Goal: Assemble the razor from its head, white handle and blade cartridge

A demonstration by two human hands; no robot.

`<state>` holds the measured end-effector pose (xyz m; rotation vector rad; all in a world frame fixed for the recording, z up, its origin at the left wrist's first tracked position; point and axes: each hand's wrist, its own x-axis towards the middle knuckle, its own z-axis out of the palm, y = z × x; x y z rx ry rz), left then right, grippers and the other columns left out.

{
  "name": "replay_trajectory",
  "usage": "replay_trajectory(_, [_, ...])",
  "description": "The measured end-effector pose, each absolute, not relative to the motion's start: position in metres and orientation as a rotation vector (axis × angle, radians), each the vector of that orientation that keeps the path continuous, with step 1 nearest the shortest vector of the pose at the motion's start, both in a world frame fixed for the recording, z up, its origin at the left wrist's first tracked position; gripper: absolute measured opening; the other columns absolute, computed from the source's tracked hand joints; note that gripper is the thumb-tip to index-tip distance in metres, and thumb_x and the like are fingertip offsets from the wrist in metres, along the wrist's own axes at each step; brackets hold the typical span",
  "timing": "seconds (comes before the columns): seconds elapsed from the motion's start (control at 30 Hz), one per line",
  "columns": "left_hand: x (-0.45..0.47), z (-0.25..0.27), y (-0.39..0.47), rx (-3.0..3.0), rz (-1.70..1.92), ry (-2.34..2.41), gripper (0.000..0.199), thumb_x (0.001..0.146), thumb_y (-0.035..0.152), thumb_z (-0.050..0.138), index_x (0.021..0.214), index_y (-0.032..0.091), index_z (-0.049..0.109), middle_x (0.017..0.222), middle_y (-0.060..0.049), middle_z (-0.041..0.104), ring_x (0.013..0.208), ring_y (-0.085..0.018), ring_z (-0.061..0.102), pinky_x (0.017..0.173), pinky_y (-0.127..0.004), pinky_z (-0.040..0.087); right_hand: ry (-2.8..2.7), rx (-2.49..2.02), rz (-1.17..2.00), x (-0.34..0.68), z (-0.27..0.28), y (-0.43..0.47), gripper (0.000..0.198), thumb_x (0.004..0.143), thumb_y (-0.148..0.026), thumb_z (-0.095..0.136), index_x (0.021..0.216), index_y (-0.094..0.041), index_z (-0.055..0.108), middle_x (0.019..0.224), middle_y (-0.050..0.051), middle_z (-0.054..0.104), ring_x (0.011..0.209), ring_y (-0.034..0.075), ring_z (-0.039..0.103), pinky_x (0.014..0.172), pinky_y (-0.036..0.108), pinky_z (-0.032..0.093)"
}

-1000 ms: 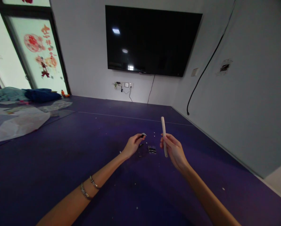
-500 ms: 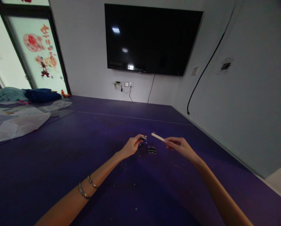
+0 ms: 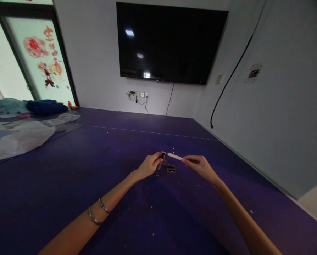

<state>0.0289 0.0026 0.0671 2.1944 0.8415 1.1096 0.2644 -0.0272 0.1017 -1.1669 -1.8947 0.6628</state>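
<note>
My left hand (image 3: 149,165) is closed around a small dark-handled tool (image 3: 160,164) with a silvery top; its exact kind is too small to tell. My right hand (image 3: 199,163) pinches one end of a pale, wood-coloured stick (image 3: 174,156). The stick's rounded far end points left and appears to meet the silvery top, though I cannot tell whether they touch. Just below and between my hands, a small dark piece with a clear-looking edge (image 3: 171,168) lies on the purple surface. Two metal bracelets (image 3: 94,216) circle my left forearm.
The purple surface (image 3: 121,212) carries small pale specks. Clear plastic sheeting (image 3: 22,140) lies at the left, with blue cloth (image 3: 46,107) behind it. A wall-mounted television (image 3: 171,42) hangs ahead. At the right, a black cable (image 3: 229,79) dangles along the wall.
The dark tool has turned in my left hand, so its handle now shows pointing down. My right hand has brought the stick leftward, its tip up to the tool's top.
</note>
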Motion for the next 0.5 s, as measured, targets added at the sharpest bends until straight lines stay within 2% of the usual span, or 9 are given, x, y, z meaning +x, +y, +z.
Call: replay_trajectory(0.5, [0.0339,0.0586,0.0027,2.16,1.03,0.82,0.019,0.088,0.026,0.038,0.089,0.016,0.053,0.081,-0.006,0.066,0.073,-0.015,0.064,0.066,-0.025,0.046,-1.779,-1.168,0.761,0.2598,0.0966,-0.0239,0.031,0.071,-0.044,0.059,0.077,-0.016,0.069,0.065,0.003,0.062,0.062,0.015,0.054,0.058,0.026,0.041])
